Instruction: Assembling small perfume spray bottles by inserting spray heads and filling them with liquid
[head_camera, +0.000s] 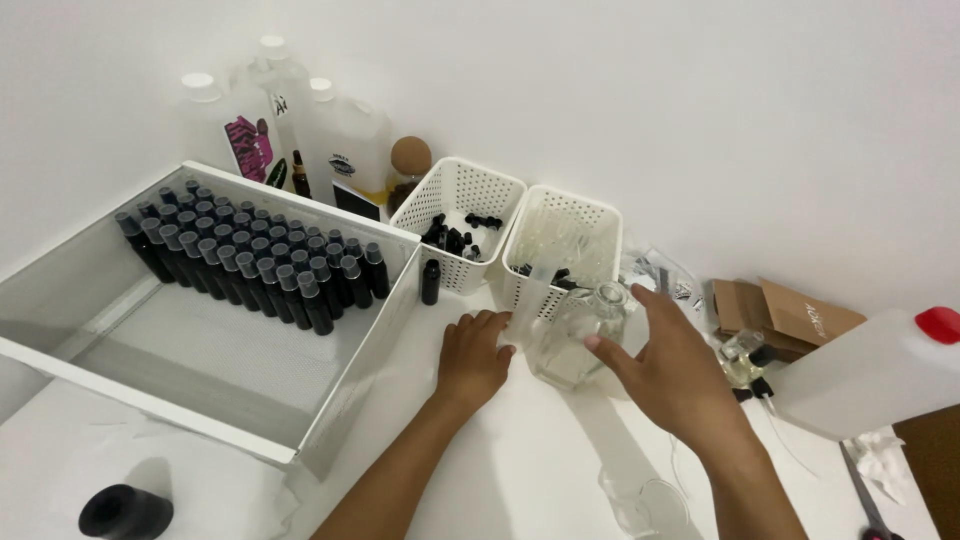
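Single head-worn view, looking steeply down, close over white table (520, 450), facing wall corner

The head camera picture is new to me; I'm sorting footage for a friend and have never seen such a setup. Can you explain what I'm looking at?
There is no machine here: a person wears a camera on the head, so the one picture looks down over their own two bare arms onto a white table.

The left hand rests on the table, its fingers touching a clear glass bottle. The right hand is spread open around the bottle's other side, fingertips near its neck.

To the left lies a large white tray with rows of small dark bottles standing at its far end. Behind the hands stand two white perforated baskets, and one small dark bottle stands alone beside them. Big white jugs stand by the wall. On the right lie a white container with a red cap and brown cardboard.
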